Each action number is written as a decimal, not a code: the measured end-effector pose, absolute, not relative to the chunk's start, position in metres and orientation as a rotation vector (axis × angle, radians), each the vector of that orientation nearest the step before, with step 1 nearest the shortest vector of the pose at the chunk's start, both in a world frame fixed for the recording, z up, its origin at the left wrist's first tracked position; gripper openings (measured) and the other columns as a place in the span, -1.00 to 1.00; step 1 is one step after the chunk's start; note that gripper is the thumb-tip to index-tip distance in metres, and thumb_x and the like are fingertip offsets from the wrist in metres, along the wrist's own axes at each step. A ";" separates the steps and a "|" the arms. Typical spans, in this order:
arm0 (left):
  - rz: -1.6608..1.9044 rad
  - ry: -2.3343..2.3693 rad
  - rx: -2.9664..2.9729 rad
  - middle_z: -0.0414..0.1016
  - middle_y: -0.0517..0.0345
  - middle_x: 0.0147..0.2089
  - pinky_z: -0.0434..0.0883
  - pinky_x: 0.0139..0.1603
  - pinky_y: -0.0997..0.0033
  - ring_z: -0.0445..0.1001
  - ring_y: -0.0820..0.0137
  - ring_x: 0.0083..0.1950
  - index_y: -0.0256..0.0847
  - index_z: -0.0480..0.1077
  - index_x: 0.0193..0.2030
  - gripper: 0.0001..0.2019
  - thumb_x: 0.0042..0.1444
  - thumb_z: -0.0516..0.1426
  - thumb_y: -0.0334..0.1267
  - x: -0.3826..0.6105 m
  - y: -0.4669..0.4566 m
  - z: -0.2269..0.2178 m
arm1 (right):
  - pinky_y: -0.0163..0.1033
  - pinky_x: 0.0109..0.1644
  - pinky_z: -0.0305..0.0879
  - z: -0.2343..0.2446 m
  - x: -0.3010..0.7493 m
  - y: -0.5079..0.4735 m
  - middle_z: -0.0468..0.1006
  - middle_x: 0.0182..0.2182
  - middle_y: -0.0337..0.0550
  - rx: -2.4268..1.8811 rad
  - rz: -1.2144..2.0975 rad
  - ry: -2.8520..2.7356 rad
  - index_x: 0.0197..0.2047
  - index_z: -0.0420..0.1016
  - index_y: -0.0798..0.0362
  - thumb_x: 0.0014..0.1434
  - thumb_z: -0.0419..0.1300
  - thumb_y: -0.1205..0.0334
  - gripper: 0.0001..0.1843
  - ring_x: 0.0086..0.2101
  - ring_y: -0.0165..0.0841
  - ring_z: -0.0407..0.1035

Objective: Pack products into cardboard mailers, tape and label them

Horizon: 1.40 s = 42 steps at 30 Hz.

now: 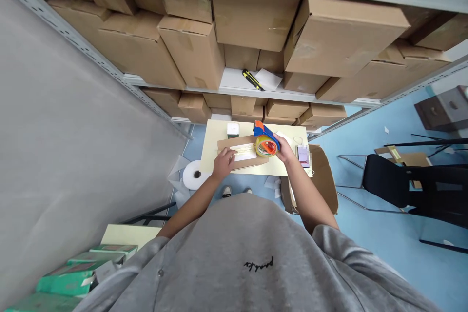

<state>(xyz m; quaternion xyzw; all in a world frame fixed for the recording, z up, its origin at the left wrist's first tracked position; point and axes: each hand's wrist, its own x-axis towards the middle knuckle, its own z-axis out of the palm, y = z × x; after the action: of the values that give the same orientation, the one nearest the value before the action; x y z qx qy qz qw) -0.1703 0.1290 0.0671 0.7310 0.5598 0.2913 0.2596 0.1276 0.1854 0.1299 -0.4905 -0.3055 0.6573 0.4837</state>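
The single head-worn camera looks forward and steeply down from above the person's chest, with a grey cotton sweatshirt [234,258] filling the bottom edge. It faces a pale yellow rectangular tabletop [215,131] from close above, the left hand [224,164] and right hand [284,150] central, while brown cardboard boxes [252,14] on grey metal shelving [237,80] fill the top.

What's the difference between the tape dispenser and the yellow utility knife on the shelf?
The tape dispenser is blue and orange and carries a wide tape roll, while the utility knife is slim, yellow and black. The dispenser looks far bulkier than the knife. The dispenser is gripped in the right hand over a cardboard mailer, while the knife lies on the shelf, with no hand near it. Both are hand tools.
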 end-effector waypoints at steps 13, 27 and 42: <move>1.257 1.305 1.150 0.63 0.06 -0.16 0.52 0.01 0.23 0.56 0.30 -0.13 -0.16 0.56 -0.09 -0.67 0.14 0.36 0.02 -0.150 0.155 0.060 | -0.11 -0.16 0.57 0.121 0.068 0.192 0.65 -0.47 -0.21 -1.243 1.829 -0.857 -0.24 0.58 -0.03 0.21 0.34 -0.38 -0.46 -0.31 -0.20 0.59; 1.417 1.229 1.166 0.60 -0.01 -0.01 0.50 0.17 0.19 0.58 0.26 0.03 -0.15 0.50 0.12 -0.62 0.28 0.26 0.02 -0.151 0.165 0.075 | -0.09 -0.25 0.53 0.123 0.065 0.195 0.50 -0.63 -0.26 -1.243 1.912 -0.871 -0.32 0.54 -0.04 0.27 0.27 -0.37 -0.47 -0.47 -0.22 0.49; 1.487 1.198 1.141 0.59 -0.06 0.10 0.49 0.25 0.16 0.58 0.22 0.13 -0.11 0.51 0.23 -0.51 0.30 0.26 0.12 -0.150 0.168 0.079 | -0.30 -0.55 0.22 0.111 0.068 0.199 0.25 -0.76 -0.41 -1.236 2.125 -0.694 -0.40 0.39 -0.05 0.31 0.28 -0.25 -0.52 -0.69 -0.44 0.08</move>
<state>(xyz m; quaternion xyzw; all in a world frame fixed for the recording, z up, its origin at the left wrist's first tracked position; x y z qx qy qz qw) -0.1497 0.1683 0.0792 0.4600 0.4827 0.5996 0.4426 0.0678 0.1994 0.1111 -0.4633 -0.2601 0.7962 0.2895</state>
